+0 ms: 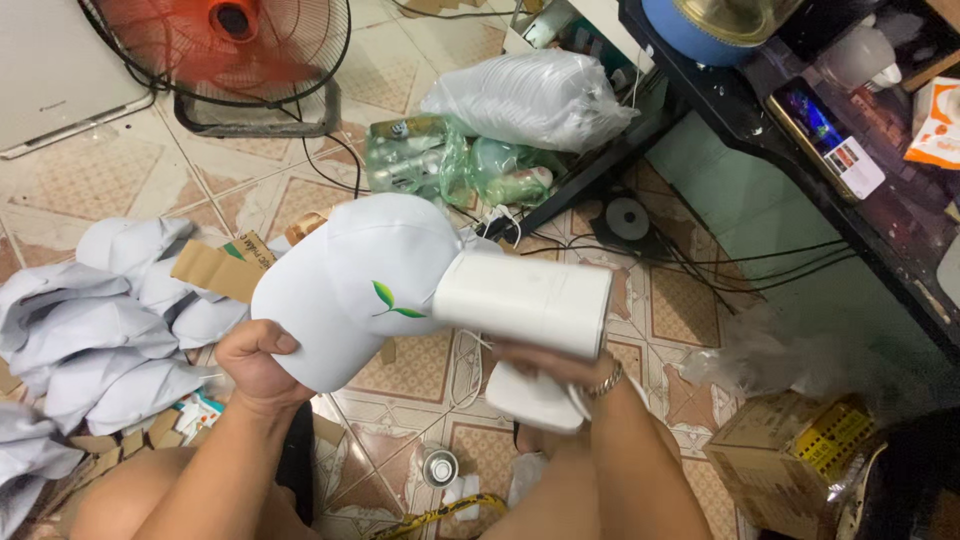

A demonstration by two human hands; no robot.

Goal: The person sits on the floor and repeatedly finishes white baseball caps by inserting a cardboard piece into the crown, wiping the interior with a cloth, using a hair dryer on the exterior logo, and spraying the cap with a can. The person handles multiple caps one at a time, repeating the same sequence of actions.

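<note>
My left hand (262,362) grips the brim of a white cap (340,285) that has a small green leaf mark on its front. My right hand (560,368) is mostly hidden behind a white handheld garment steamer (525,300), which it holds by the handle. The steamer's head presses against the right side of the cap's crown. A bracelet shows on my right wrist. Both forearms come up from the bottom of the view.
A pile of white caps (100,330) with cardboard inserts lies at left on the tiled floor. An orange floor fan (225,40) stands behind. Plastic bags (530,95), cables, a cardboard box (790,455) and a dark table (800,150) are to the right.
</note>
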